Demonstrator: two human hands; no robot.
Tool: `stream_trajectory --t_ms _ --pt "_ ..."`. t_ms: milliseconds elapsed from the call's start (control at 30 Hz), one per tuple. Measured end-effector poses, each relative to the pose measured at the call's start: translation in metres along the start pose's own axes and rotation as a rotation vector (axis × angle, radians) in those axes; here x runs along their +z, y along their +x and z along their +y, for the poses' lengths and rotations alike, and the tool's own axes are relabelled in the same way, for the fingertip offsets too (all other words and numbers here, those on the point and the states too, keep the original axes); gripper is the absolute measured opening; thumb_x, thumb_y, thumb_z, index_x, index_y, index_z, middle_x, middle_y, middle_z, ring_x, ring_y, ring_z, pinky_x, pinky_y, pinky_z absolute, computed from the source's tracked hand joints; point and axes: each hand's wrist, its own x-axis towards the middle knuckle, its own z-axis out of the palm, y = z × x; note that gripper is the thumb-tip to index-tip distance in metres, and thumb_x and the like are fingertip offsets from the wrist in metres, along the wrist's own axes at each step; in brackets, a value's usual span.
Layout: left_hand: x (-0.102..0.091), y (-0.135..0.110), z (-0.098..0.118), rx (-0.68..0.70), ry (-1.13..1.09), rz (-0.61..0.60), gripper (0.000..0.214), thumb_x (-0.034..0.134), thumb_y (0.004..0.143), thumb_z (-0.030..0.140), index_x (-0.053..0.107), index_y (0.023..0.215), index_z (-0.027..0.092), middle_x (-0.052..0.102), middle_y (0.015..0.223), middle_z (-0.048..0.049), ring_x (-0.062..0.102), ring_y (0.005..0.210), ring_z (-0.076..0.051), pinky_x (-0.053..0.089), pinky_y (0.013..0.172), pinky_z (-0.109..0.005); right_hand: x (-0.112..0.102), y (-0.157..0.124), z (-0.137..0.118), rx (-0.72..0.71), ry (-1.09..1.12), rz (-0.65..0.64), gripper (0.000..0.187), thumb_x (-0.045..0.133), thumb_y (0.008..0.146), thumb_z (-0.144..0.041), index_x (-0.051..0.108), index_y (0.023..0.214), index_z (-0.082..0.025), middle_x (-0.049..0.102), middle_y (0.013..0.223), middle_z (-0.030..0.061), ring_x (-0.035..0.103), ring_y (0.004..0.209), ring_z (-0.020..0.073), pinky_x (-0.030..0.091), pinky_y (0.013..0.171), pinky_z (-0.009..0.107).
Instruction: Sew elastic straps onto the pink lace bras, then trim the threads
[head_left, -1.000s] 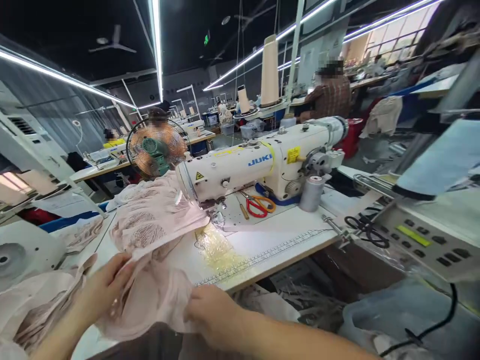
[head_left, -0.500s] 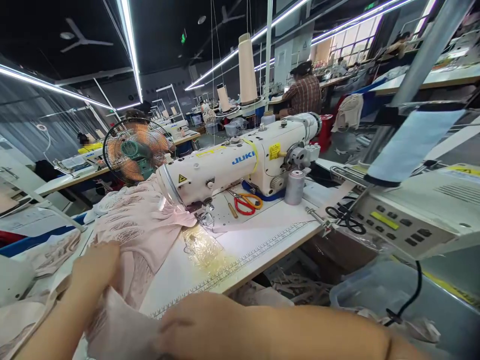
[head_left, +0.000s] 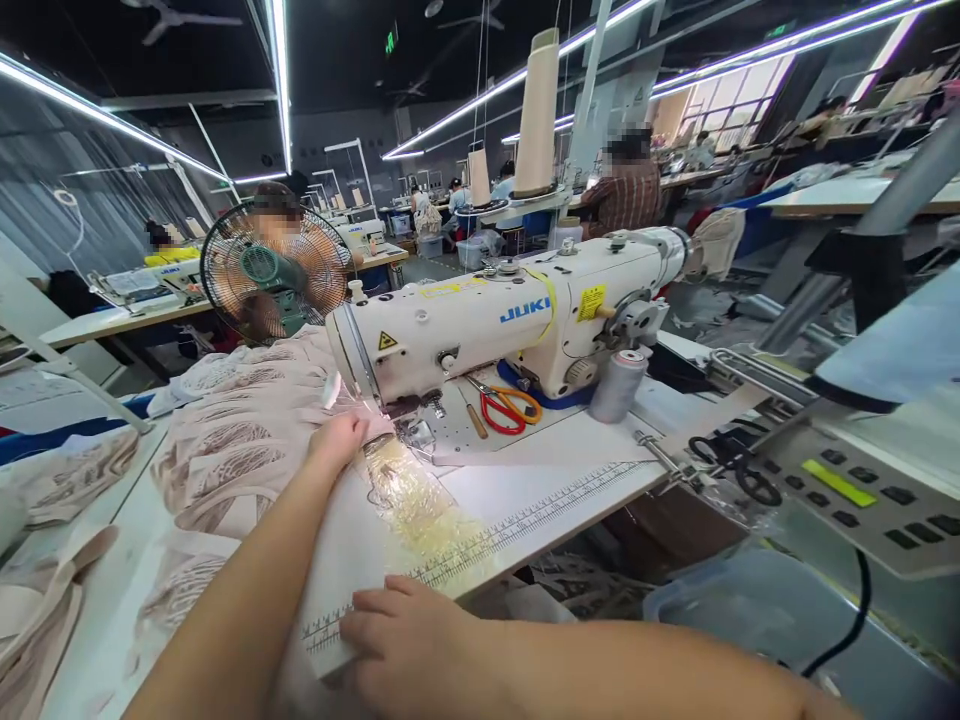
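Observation:
My left hand (head_left: 337, 440) reaches forward and rests on the pink lace fabric (head_left: 240, 440) piled at the left of the white JUKI sewing machine (head_left: 495, 325), close to the presser foot (head_left: 416, 432). Its fingers are curled on the fabric's edge. My right hand (head_left: 405, 640) lies at the near edge of the white sewing table (head_left: 525, 480), fingers bent over pink fabric hanging at the edge. A crumpled clear plastic sheet (head_left: 412, 495) lies between the hands.
Red-handled scissors (head_left: 506, 408) and a grey thread spool (head_left: 616, 385) sit by the machine base. Black scissors (head_left: 731, 465) and a control panel (head_left: 847, 490) are at the right. A fan (head_left: 274, 270) stands behind the fabric. Other people work at far tables.
My left hand has moved from the near fabric forward to the fabric beside the presser foot. The right hand stayed at the table's near edge. The pink fabric has been pushed onto the table.

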Motion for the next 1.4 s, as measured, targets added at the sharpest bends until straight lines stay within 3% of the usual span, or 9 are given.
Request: stream_trajectory --t_ms 100,233,467,667,767,867,1067,1233,1400 --pt "-0.008 0.012 0.004 -0.055 -0.058 -0.024 0.03 0.054 0.091 0.042 0.062 0.099 0.015 0.065 0.096 -0.0047 0.063 0.085 -0.017 0.052 0.078 -0.038 0.003 0.013 -0.015 -0.069 0.026 0.108 0.022 0.053 0.093 -0.04 0.068 0.088 -0.024 0.062 0.123 -0.0025 0.055 0.111 0.0194 0.051 0.083 0.033" --pt "-0.03 -0.01 0.001 -0.054 -0.111 0.018 0.026 0.053 0.09 0.038 0.06 0.099 0.014 0.065 0.092 -0.0054 0.062 0.08 -0.018 0.05 0.073 -0.035 0.006 0.032 -0.037 -0.15 0.118 0.115 0.032 0.043 0.098 -0.045 0.056 0.125 -0.032 0.051 0.137 -0.004 0.055 0.11 0.0202 0.052 0.077 0.034" --pt "-0.081 -0.15 -0.064 0.098 -0.172 0.097 0.034 0.042 0.087 0.041 0.057 0.107 0.018 0.069 0.099 -0.0062 0.065 0.081 -0.02 0.05 0.068 -0.029 0.009 0.023 -0.018 -0.083 0.21 -0.106 0.036 0.053 0.093 -0.048 0.07 0.1 -0.017 0.054 0.136 0.0034 0.047 0.125 0.0231 0.039 0.103 0.046" --pt "-0.026 -0.238 -0.062 0.564 -0.016 -0.004 0.036 0.045 0.09 0.034 0.06 0.121 0.023 0.06 0.131 -0.0081 0.058 0.119 -0.026 0.046 0.1 -0.041 -0.035 -0.003 0.024 0.013 0.224 -0.186 0.025 0.061 0.091 -0.037 0.073 0.084 -0.016 0.067 0.117 0.0053 0.056 0.115 0.024 0.043 0.096 0.041" --pt "0.013 -0.236 -0.039 0.694 0.144 0.03 0.038 0.048 0.09 0.032 0.058 0.126 0.023 0.053 0.137 -0.0083 0.051 0.125 -0.033 0.04 0.103 -0.057 -0.059 -0.014 0.032 0.118 0.102 -0.242 0.028 0.064 0.089 -0.037 0.073 0.084 -0.012 0.071 0.099 0.0105 0.058 0.108 0.0285 0.045 0.09 0.04" --pt "0.027 -0.217 -0.029 0.56 0.184 0.057 0.045 0.047 0.09 0.036 0.053 0.132 0.023 0.049 0.14 -0.0082 0.046 0.128 -0.036 0.04 0.101 -0.062 -0.067 -0.024 0.026 0.247 0.03 -0.223 0.027 0.062 0.09 -0.035 0.072 0.09 -0.01 0.07 0.095 0.0117 0.061 0.097 0.0267 0.047 0.084 0.036" --pt "0.01 -0.178 -0.028 0.224 0.27 0.008 0.045 0.041 0.092 0.031 0.053 0.133 0.018 0.046 0.143 -0.0099 0.038 0.134 -0.038 0.032 0.105 -0.062 -0.044 -0.027 0.023 0.355 0.086 -0.102 0.037 0.055 0.093 -0.037 0.062 0.112 -0.006 0.064 0.111 0.0148 0.061 0.1 0.026 0.048 0.083 0.034" --pt "-0.002 -0.173 -0.028 0.224 0.364 -0.116 0.047 0.037 0.093 0.033 0.051 0.134 0.015 0.048 0.143 -0.0108 0.044 0.13 -0.034 0.038 0.102 -0.055 -0.038 -0.007 0.048 0.459 0.034 -0.065 0.025 0.048 0.096 -0.031 0.064 0.099 -0.013 0.065 0.1 0.0111 0.061 0.093 0.0246 0.048 0.082 0.037" --pt "-0.02 -0.178 -0.017 0.259 0.346 -0.171 0.037 0.04 0.088 0.023 0.066 0.114 0.018 0.068 0.117 -0.0148 0.063 0.102 -0.035 0.049 0.083 -0.054 -0.032 0.016 0.077 0.507 -0.009 -0.096 0.028 0.057 0.091 -0.028 0.061 0.107 -0.005 0.059 0.115 0.0227 0.055 0.109 0.0318 0.047 0.088 0.043"
